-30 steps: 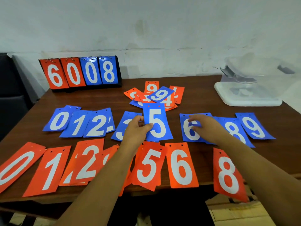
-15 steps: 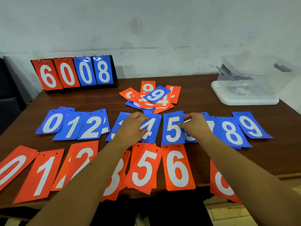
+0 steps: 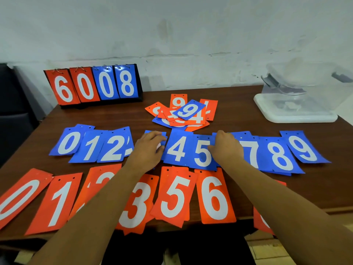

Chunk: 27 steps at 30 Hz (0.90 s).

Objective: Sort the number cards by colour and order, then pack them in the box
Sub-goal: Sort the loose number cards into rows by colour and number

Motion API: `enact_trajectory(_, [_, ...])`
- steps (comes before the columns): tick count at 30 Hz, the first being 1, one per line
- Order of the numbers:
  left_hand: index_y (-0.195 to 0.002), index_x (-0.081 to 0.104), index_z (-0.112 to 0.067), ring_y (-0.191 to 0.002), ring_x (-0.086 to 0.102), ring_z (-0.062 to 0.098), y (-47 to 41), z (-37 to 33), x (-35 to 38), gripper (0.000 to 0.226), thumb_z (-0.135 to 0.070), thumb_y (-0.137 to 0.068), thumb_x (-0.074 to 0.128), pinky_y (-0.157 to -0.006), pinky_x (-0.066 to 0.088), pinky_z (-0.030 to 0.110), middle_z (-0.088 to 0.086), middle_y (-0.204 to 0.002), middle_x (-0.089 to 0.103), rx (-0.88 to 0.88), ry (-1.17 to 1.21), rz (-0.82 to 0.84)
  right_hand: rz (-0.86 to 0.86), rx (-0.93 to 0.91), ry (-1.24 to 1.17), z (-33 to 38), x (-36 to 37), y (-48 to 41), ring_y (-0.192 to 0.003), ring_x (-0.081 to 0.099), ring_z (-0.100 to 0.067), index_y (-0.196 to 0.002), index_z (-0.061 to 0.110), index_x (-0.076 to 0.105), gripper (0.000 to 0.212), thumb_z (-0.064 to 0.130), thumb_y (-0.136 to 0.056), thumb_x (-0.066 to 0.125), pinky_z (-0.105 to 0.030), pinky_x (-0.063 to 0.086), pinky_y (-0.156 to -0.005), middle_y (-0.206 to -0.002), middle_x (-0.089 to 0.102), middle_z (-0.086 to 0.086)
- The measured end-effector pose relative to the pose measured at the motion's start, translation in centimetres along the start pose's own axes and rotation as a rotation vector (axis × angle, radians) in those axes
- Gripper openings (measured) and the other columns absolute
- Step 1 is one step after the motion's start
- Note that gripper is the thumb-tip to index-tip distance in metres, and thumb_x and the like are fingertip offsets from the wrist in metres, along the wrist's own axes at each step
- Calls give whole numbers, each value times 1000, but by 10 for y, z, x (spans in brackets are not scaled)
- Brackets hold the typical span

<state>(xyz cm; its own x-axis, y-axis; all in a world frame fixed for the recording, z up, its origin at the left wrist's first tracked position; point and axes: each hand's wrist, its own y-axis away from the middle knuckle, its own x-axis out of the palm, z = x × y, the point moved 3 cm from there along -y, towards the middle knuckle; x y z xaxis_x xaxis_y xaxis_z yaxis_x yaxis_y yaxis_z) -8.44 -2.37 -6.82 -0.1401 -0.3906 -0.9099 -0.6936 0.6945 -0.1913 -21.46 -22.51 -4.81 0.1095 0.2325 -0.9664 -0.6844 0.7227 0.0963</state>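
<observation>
A row of blue number cards runs across the brown table [image 3: 238,115]: 0 [image 3: 69,142], 1, 2, then 4 [image 3: 176,148], 5 [image 3: 202,153], 7, 8 and 9 [image 3: 303,148]. My left hand [image 3: 150,148] rests flat on the blue card between 2 and 4 and hides its number. My right hand [image 3: 225,148] lies on the card between 5 and 7, with its thumb at the edge of the 5. Nearer me lies an orange row that includes 0, 1, 3, 5 [image 3: 174,196] and 6 [image 3: 214,197]; my arms cover parts of it. A mixed unsorted pile [image 3: 183,113] sits behind the blue row.
A clear plastic box [image 3: 298,104] stands on its white lid at the back right. A flip scoreboard [image 3: 93,85] reading 6008 stands at the back left. A dark chair [image 3: 13,115] is beside the table's left edge. The orange cards overhang the front edge.
The blue 5 has gone from my left hand down into the row beside the blue 4. My right hand has settled beside it, and my left hand now rests left of the 4.
</observation>
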Motion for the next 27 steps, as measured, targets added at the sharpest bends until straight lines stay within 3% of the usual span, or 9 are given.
enact_trajectory(3, [-133, 54, -20, -130, 41, 18, 7, 19, -5, 38, -19, -95, 57, -105, 38, 34, -2, -141, 46, -92, -72, 12, -62, -283, -41, 20, 5, 8, -117, 54, -22, -132, 19, 49, 47, 39, -92, 62, -37, 52, -93, -137, 47, -4])
enact_trajectory(5, [-134, 54, -20, -130, 42, 18, 10, 27, -4, 38, -22, -96, 56, -105, 39, 33, -1, -141, 47, -135, -84, 44, 26, -544, -10, 39, 15, 17, -133, 41, -21, -139, 24, 46, 54, 45, -91, 60, -40, 40, -107, -147, 41, -1])
enact_trajectory(7, [-133, 55, -20, -129, 43, 18, 11, 29, -4, 37, -24, -96, 54, -105, 39, 33, -1, -139, 48, -147, -90, 57, 129, -664, 76, 53, 26, 24, -142, 30, -21, -143, 27, 43, 56, 48, -93, 55, -42, 28, -114, -154, 35, -1])
enact_trajectory(14, [-126, 60, -22, -126, 42, 19, 5, 32, -9, 32, -26, -95, 57, -104, 39, 33, -1, -133, 51, -156, -92, 39, 146, -677, 15, 67, 36, 24, -143, 30, -19, -143, 24, 45, 51, 43, -96, 53, -40, 23, -116, -156, 34, 0])
enact_trajectory(21, [-122, 59, -18, -123, 43, 20, -36, 30, -21, 28, -23, -95, 56, -101, 40, 34, 2, -128, 52, -129, -53, -29, 12, -524, -92, 65, 5, -27, -124, 50, -20, -136, 16, 49, 49, 41, -94, 57, -36, 45, -100, -139, 51, -4])
enact_trajectory(27, [-110, 60, -13, -109, 51, 24, -105, 44, -14, 21, -23, -93, 56, -91, 48, 37, 8, -118, 52, -251, -5, -59, -25, -458, -34, 81, 1, -91, -120, 52, -25, -136, 10, 47, 52, 37, -93, 60, -36, 47, -95, -139, 48, -10])
